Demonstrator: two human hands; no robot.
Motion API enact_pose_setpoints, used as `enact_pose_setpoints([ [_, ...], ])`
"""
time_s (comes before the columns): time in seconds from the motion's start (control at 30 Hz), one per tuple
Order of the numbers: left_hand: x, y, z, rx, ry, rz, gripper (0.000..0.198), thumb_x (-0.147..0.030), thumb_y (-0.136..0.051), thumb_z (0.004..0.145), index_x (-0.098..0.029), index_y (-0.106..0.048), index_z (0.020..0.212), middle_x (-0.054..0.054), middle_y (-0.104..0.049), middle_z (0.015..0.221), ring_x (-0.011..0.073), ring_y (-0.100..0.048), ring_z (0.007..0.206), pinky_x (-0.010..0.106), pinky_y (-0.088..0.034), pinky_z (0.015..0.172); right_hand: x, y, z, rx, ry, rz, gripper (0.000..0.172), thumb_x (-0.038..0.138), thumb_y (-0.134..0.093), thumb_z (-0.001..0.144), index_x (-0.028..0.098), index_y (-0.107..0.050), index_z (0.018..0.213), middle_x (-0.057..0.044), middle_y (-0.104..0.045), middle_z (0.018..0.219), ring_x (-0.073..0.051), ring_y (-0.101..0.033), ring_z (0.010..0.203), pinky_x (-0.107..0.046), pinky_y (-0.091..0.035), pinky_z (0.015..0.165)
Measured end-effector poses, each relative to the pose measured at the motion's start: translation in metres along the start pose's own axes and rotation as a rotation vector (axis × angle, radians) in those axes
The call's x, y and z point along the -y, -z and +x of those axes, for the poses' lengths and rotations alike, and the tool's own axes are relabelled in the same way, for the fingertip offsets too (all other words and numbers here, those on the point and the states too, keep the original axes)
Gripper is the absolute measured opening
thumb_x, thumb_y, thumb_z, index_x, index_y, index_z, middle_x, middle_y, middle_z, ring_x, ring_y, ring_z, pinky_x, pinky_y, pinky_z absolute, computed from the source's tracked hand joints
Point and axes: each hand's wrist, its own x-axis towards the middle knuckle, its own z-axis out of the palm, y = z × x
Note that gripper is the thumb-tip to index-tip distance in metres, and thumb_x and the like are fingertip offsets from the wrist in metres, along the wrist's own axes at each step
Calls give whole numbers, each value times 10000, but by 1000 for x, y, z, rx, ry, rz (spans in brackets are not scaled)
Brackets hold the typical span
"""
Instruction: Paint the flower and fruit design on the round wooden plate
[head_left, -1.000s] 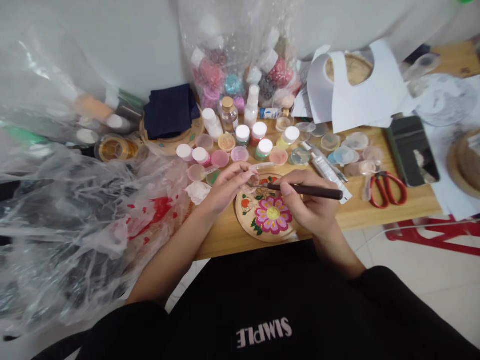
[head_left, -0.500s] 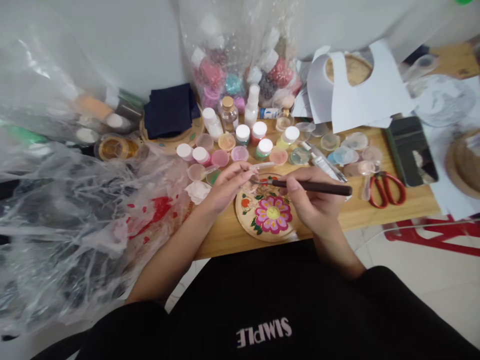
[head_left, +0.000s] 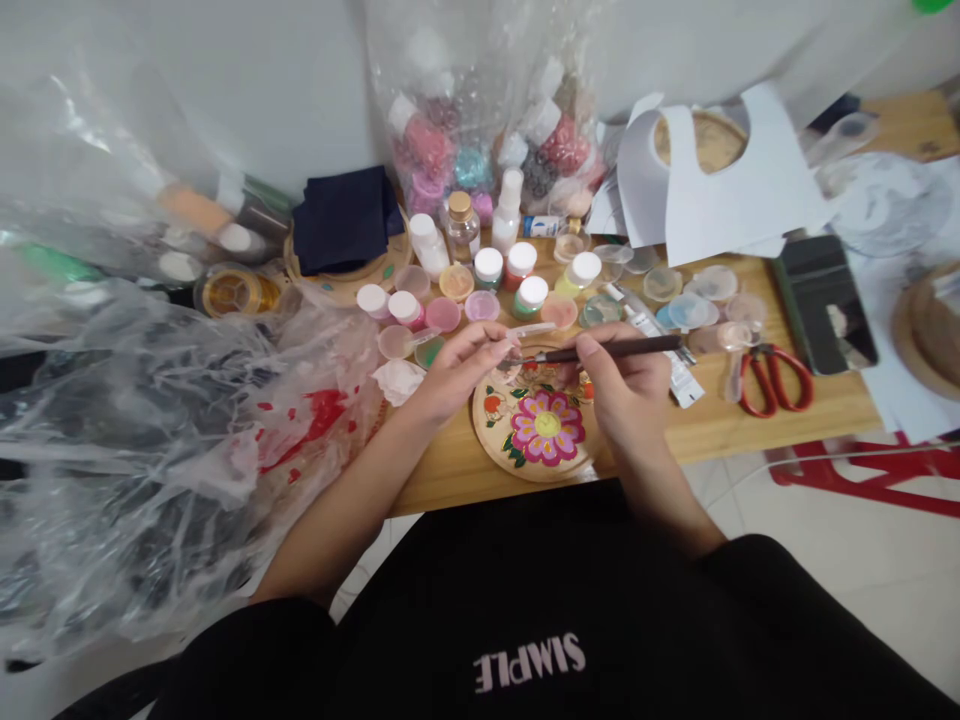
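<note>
A round wooden board [head_left: 546,430] with a pink flower and smaller orange flowers lies near the table's front edge. Over its upper left side, my left hand [head_left: 474,368] is closed on a small clear cup with a pale strip [head_left: 531,329] sticking out to the right. My right hand [head_left: 626,385] grips a dark-handled tool [head_left: 630,347] above the board's right side. The tool's thin metal end points left and meets the clear cup at my left fingertips. Whether the tip touches the cup's contents cannot be made out.
Small paint jars and cups [head_left: 482,305] crowd the table behind my hands. Crumpled tissue [head_left: 398,382] lies left of the board. Red-handled pliers [head_left: 775,381], a tube [head_left: 684,384] and a phone [head_left: 825,303] are at the right. Plastic sheeting [head_left: 187,450] covers the left.
My right hand has moved slightly left and turned, bringing the tool's handle left and more level. More of the tube on the right now shows. My left hand is nearly unmoved.
</note>
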Motion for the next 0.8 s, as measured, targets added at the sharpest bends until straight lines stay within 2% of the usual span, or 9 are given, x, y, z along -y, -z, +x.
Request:
enact_pose_setpoints([
  [0.23, -1, -1, 0, 18, 5, -18, 441, -570, -862, 725, -197, -677, 872, -13, -728, 856, 108, -670, 811, 246, -516, 760, 1, 0, 4, -61, -149, 169, 187, 364, -737, 865, 239, -697, 732, 67, -617, 503, -98, -565, 434, -231, -492, 453],
  [0.43, -3, -2, 0, 7, 38, -36, 479, -589, -881, 687, -193, -675, 861, -19, -718, 855, 80, -632, 740, 228, -510, 718, 0, 2, 4, -114, -164, 176, 179, 325, -740, 829, 232, -680, 689, 55, -630, 512, -87, -541, 429, -220, -463, 447],
  [0.67, -1, 0, 1, 6, 27, -11, 457, -575, -853, 730, -183, -667, 872, -2, -722, 868, 93, -641, 769, 235, -511, 717, 0, 2, 3, -152, -161, 192, 184, 335, -760, 826, 236, -682, 691, 52, -633, 538, -94, -544, 445, -226, -450, 438],
  [0.8, -2, -1, 2, 10, 28, -39, 500, -592, -888, 676, -180, -667, 851, -15, -724, 837, 75, -640, 735, 216, -507, 701, 2, 7, 5, -161, -161, 225, 216, 362, -794, 804, 230, -664, 692, 54, -620, 543, -94, -529, 430, -228, -443, 413],
])
